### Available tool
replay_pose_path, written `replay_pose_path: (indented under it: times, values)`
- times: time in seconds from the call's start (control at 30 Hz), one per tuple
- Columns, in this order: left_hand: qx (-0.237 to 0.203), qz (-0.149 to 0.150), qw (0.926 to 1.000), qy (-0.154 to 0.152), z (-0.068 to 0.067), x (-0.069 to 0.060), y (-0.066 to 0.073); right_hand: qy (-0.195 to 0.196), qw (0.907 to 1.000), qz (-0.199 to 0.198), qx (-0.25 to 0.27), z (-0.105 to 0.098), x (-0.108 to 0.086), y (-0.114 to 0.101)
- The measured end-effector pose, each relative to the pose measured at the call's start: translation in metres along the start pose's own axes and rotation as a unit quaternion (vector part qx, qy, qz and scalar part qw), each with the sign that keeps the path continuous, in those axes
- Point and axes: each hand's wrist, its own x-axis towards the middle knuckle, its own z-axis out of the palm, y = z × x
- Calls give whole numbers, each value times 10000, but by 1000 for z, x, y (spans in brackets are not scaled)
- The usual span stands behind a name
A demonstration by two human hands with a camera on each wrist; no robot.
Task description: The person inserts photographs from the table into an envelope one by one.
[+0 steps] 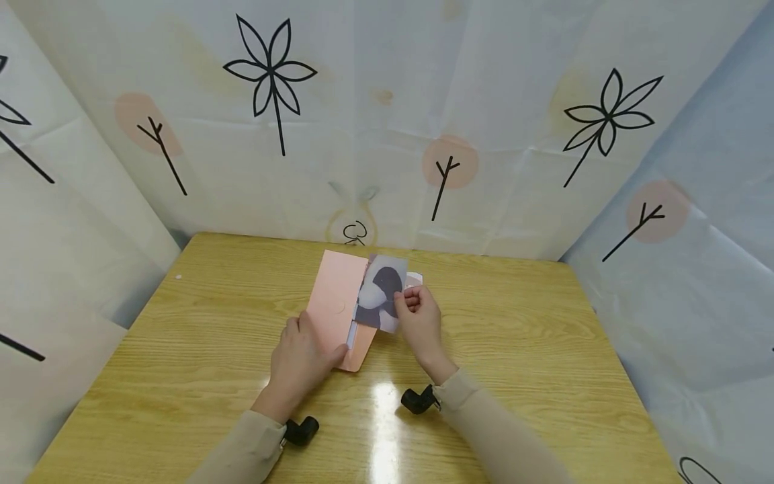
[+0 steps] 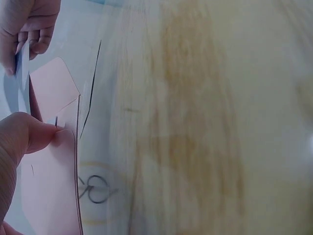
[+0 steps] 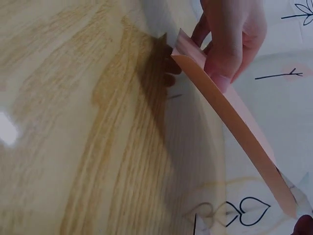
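A pink envelope (image 1: 331, 289) is gripped near its lower end by my left hand (image 1: 299, 353), thumb across its face. In the left wrist view the left thumb (image 2: 29, 134) presses on the envelope's pink front (image 2: 49, 181) beside the open flap. My right hand (image 1: 421, 328) pinches the edge of a grey card (image 1: 381, 286) with dark rounded shapes. The card lies across the envelope's opening; whether part of it is inside cannot be told. A small white piece (image 1: 414, 278) shows behind the right fingers. In the right wrist view the envelope (image 3: 234, 127) appears edge-on, held above the table.
Beneath the hands is a wood-grain table (image 1: 508, 349), its far edge against a white cloth backdrop (image 1: 375, 121) with printed plants. A tiny pale speck (image 1: 178, 276) lies at the far left. Black wrist cameras (image 1: 301, 430) sit at both cuffs.
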Motion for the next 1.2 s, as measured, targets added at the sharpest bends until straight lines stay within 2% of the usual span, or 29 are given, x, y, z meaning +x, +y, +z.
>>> replay_pose_path:
  times: [0.27,0.47,0.6,0.7,0.83,1.0,1.2]
  values:
    - [40,16,10000,88,2,1,-4,-465,9987,112,-191,8,-12,-1]
    - [84,71,9998,139,3,2,-5,-862,9957,258,-232,10,-14,-4]
    - [100,39,9999,69,1,1,-4,-952,9946,350,-206,11,-14,-6]
    - [117,2,9999,16,1,1,-3,-988,9941,439,-2,12,-15,-10]
    - [138,-41,9999,-29,1,2,-4,-1074,9937,298,144,15,-17,-16]
    - [137,-36,9999,-22,2,1,-4,-1057,9940,82,-266,17,-17,-19]
    - [153,8,9999,35,3,1,-4,-1006,9918,332,-715,17,-14,-11]
